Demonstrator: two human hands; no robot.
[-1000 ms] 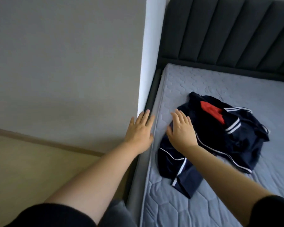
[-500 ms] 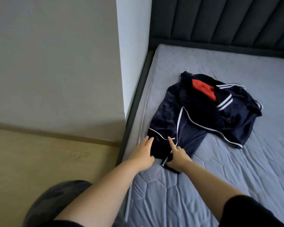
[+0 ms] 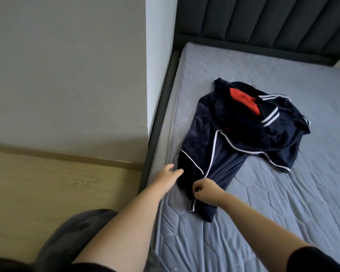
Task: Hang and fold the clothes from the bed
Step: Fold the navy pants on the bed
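So the heap of sportswear (image 3: 234,138) is lying on the mattress (image 3: 283,203), closer to its left edge, with the headboard (image 3: 263,22) standing behind. The bed frame (image 3: 161,107) is running along the mattress's left side, and the wall (image 3: 159,65) and floor (image 3: 47,183) are sitting left of that. The right hand (image 3: 206,190) is pinching the heap's near end, and the left hand (image 3: 165,179) is reaching in right at its left edge.

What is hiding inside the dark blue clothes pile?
A patch of red fabric peeks out near the top of the navy clothes. The rest of it is covered by dark folds, so whether it is a lining or a separate garment cannot be told.
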